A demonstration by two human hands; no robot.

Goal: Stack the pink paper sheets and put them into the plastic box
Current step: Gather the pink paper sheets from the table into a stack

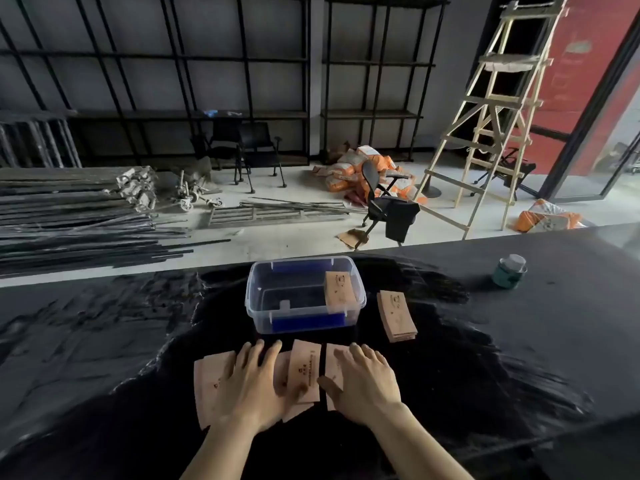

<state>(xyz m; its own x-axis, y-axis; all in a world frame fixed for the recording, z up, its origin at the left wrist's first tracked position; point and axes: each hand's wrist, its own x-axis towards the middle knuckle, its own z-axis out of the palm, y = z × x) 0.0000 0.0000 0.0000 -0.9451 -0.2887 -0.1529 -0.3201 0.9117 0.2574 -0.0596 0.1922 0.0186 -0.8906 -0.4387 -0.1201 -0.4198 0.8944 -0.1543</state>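
Several pink paper sheets [304, 370] lie side by side on the dark table in front of me. My left hand [254, 386] rests flat with spread fingers on the left sheets [213, 382], its thumb on the middle one. My right hand [365, 379] lies flat on the right sheet [335, 367]. Beyond them stands a clear plastic box [304, 296] with blue latches; a small pile of pink sheets [340, 289] leans inside at its right end. Another stack of pink sheets [396, 315] lies on the table right of the box.
A teal cup with a pale lid [509, 271] stands at the table's far right. The table's far edge runs just behind the box. Beyond it the floor holds metal rods, chairs, orange sacks and a wooden ladder.
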